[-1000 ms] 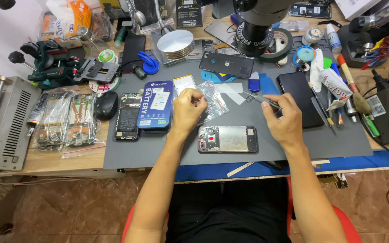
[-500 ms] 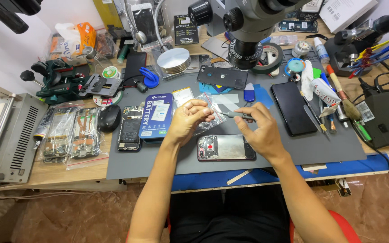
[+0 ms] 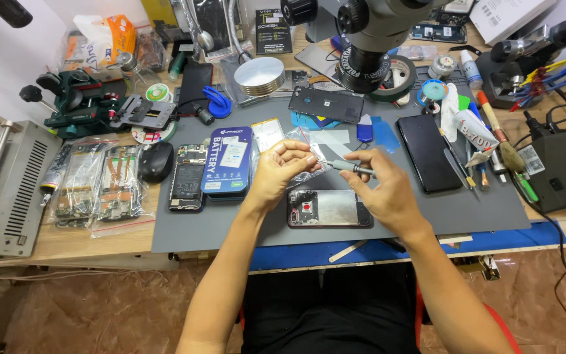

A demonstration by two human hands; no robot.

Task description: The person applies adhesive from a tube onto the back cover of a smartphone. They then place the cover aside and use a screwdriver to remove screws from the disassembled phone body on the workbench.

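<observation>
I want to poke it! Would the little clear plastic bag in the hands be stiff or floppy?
Probably floppy: the clear plastic bag looks crinkled and bent where the left hand pinches it. Likely very light, since fingertips alone lift it. Possibly slippery, because its surface looks shiny.

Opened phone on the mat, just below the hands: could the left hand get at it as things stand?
Probably yes. The left hand is just above the opened phone with nothing lying between them, but its fingers are pinching a small clear bag, so it would need to let go first.
</observation>
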